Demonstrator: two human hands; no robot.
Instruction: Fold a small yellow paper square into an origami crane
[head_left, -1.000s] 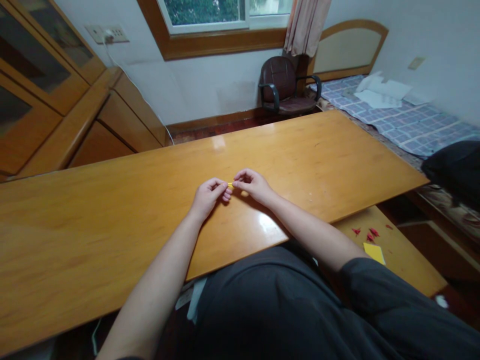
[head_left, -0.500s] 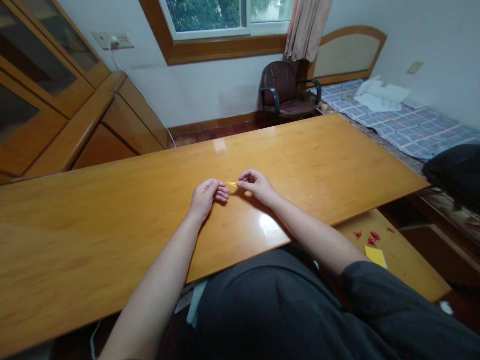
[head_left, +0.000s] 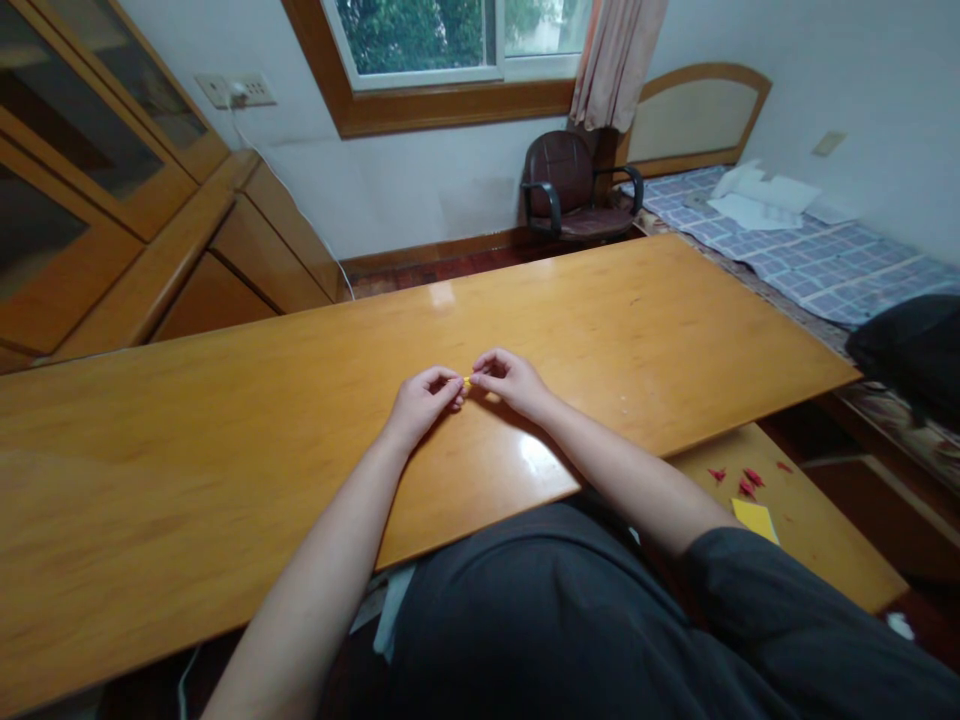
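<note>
A small piece of folded yellow paper (head_left: 467,382) is pinched between my two hands above the wooden table (head_left: 225,430). My left hand (head_left: 427,400) grips its left end between thumb and fingers. On the other side, my right hand (head_left: 510,382) holds the right end with thumb and forefinger, the remaining fingers curled. Only a short bit of the paper shows between the fingertips, so its exact shape is hidden.
On a lower wooden surface (head_left: 832,540) at the right lie several small red folded-paper pieces (head_left: 747,487) and a yellow paper stack (head_left: 756,520). A brown armchair (head_left: 562,185) stands beyond the table, beside a bed (head_left: 817,250). A black bag (head_left: 915,350) sits at far right.
My hands have come closer together, and less of the yellow paper shows between them. The left hand has turned, its thumb and fingers now pinching nearer to the right hand.
</note>
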